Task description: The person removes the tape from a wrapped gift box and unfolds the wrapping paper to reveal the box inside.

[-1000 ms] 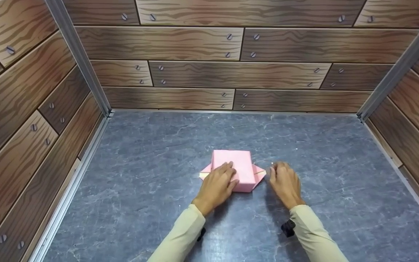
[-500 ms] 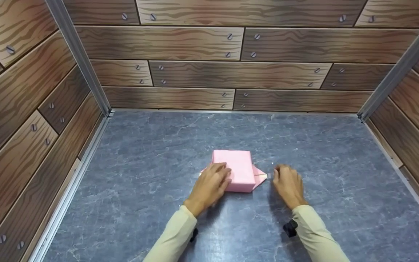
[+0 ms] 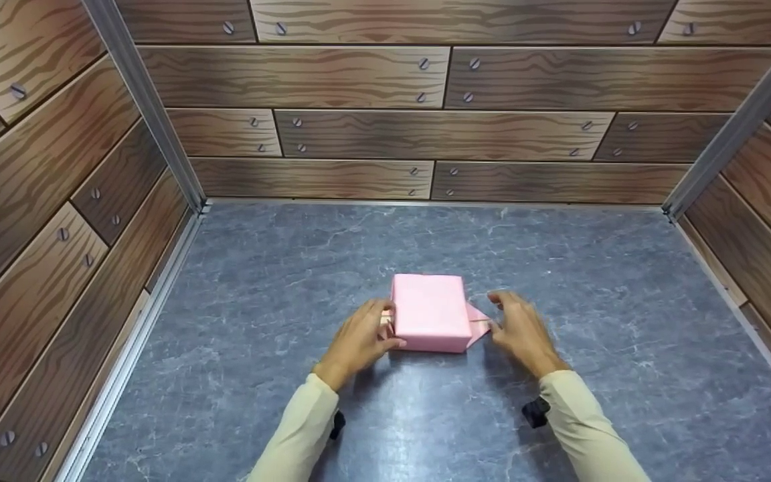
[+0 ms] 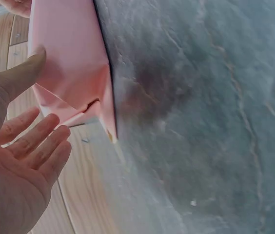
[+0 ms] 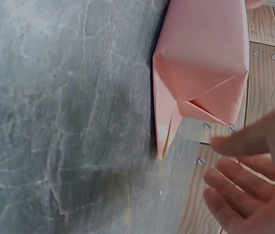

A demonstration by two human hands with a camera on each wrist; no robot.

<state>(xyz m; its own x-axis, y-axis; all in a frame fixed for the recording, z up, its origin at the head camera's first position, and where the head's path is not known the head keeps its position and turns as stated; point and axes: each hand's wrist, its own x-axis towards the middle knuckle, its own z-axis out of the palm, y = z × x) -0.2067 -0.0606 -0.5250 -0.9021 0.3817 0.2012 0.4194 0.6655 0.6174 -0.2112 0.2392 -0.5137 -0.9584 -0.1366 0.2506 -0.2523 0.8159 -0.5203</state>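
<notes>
A box wrapped in pink paper (image 3: 430, 304) lies flat on the floor panel in the head view. From its right end a pointed paper flap (image 3: 476, 325) sticks out along the surface. My left hand (image 3: 357, 337) is at the box's left end, thumb by the front corner and fingers near the back. In the left wrist view its thumb overlaps the pink side, and the other fingers lie relaxed beside the folded left flap (image 4: 107, 105). My right hand (image 3: 521, 333), thumb and fingers spread apart, is at the right flap's tip. The right wrist view shows loose folds (image 5: 210, 100) at that end.
A grey marbled surface (image 3: 292, 281) spreads around the box. Wood-print walls (image 3: 359, 134) close it in at the back and both sides, with metal rails (image 3: 188, 161) at the corners. Dark wrist cameras (image 3: 535, 412) hang at the sleeves.
My left hand has slid left off the box top to its left end. The right hand's curled fingers have spread at the right flap. The box has stayed nearly in place.
</notes>
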